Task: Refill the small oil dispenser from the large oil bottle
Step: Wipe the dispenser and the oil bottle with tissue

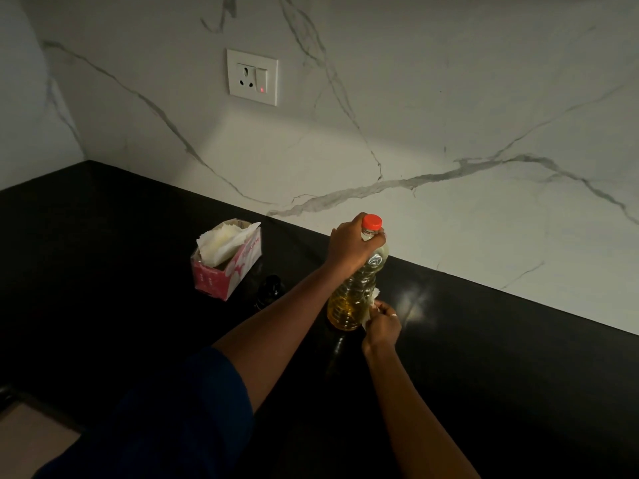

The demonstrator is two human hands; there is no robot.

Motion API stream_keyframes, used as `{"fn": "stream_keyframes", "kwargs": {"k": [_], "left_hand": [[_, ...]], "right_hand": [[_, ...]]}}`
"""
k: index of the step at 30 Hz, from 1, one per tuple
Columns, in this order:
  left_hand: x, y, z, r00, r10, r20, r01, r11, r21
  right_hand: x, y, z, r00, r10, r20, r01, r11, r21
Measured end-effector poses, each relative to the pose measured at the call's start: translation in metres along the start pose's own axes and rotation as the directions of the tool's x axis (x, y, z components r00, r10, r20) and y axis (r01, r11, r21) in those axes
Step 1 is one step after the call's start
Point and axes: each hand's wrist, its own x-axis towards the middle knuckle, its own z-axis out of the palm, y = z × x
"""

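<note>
Dim light. Black counter (103,271) runs under a white marble-veined wall (484,115). Far left on the counter: pink tissue box (226,271), open at the top, with white sheets bunched out of it. On the wall above it, a white socket plate (252,77) with a small red light showing. Just right of the box, on the counter, sits a small dark rounded object (272,288); it is too dim to tell what it is. A blue sleeve (193,409) covers the upper part of the left arm, which reaches in from lower left. The left hand (351,245) is wrapped round the neck of the large oil bottle (352,295), fingers curled just below the red cap (372,222), which is on. The bottle stands on the counter near the wall, leaning slightly. It is clear ribbed plastic, with yellow oil filling the lower part. At the bottle's lower right side, the right hand (382,324) pinches a wad of white tissue (371,300) and holds it against the bottle's wall. A ring shows on one finger. To the right of the hands, a pale patch of reflected light lies on the counter.
</note>
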Motion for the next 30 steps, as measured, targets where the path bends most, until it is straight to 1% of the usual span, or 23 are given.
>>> {"fn": "stream_keyframes", "kwargs": {"k": [3, 6, 8, 11, 15, 17, 19, 21, 24, 27, 30], "left_hand": [[0.002, -0.001, 0.003, 1.000, -0.006, -0.023, 0.007, 0.999, 0.038], [0.005, -0.002, 0.004, 1.000, -0.013, -0.024, 0.015, 0.998, 0.061], [0.005, -0.004, 0.003, 0.999, -0.017, -0.036, 0.019, 0.999, 0.047], [0.004, -0.006, 0.004, 0.999, -0.025, -0.033, 0.026, 0.999, 0.032], [0.004, -0.003, 0.005, 0.999, -0.013, -0.038, 0.015, 0.998, 0.060], [0.004, -0.004, 0.006, 0.998, 0.005, -0.059, 0.000, 0.997, 0.074], [0.004, -0.005, 0.006, 0.996, 0.018, -0.088, -0.011, 0.996, 0.085], [0.003, -0.006, 0.006, 0.993, 0.026, -0.118, -0.016, 0.996, 0.085], [0.003, -0.008, 0.005, 0.989, 0.033, -0.143, -0.022, 0.997, 0.076], [0.003, -0.009, 0.002, 0.988, 0.040, -0.150, -0.028, 0.997, 0.078], [0.001, -0.009, 0.001, 0.988, 0.048, -0.146, -0.039, 0.997, 0.065]], "right_hand": [[0.003, -0.017, 0.007, 0.994, -0.101, 0.038, 0.102, 0.995, -0.015], [-0.003, -0.024, 0.007, 0.975, -0.221, 0.025, 0.220, 0.974, 0.050], [-0.007, -0.016, 0.002, 0.964, -0.265, -0.006, 0.264, 0.963, 0.059], [-0.011, 0.001, -0.005, 0.971, -0.232, -0.056, 0.230, 0.973, -0.030], [-0.001, 0.001, -0.003, 0.992, -0.124, 0.009, 0.123, 0.979, -0.160], [0.003, -0.008, -0.001, 0.995, -0.091, 0.043, 0.096, 0.986, -0.134], [0.005, -0.017, 0.002, 0.993, -0.098, 0.064, 0.104, 0.991, -0.090], [0.002, -0.019, 0.005, 0.988, -0.136, 0.070, 0.138, 0.990, -0.028], [-0.008, -0.009, 0.001, 0.982, -0.189, 0.016, 0.189, 0.982, 0.013], [-0.013, 0.004, -0.006, 0.983, -0.179, -0.036, 0.176, 0.982, -0.065], [-0.010, -0.003, -0.004, 0.990, -0.142, -0.004, 0.139, 0.974, -0.178]]}}
